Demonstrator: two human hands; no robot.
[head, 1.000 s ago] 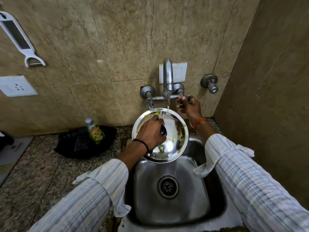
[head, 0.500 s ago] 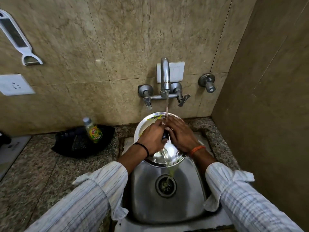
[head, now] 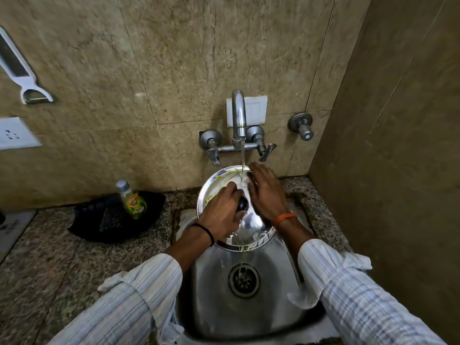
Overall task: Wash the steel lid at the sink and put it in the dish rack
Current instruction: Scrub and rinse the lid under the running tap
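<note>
The round steel lid (head: 214, 184), smeared with green soap near its far rim, is tilted over the back of the steel sink (head: 278, 290). My left hand (head: 222, 215) is closed around the lid's black knob (head: 242, 204). My right hand (head: 265, 192) lies flat on the lid's right side, fingers spread toward the far rim. Water runs from the tap (head: 238, 113) onto the lid between my hands and drains off its lower edge. No dish rack is in view.
A dish-soap bottle (head: 132, 201) stands on a black tray (head: 99, 220) on the granite counter left of the sink. Two tap handles flank the spout, and a separate valve (head: 301, 125) sits on the wall to the right. The right wall stands close to the sink.
My right hand left the right tap handle and came down onto the lid, then slid up toward its far rim. The lid dropped slightly lower over the sink. Water keeps running.
</note>
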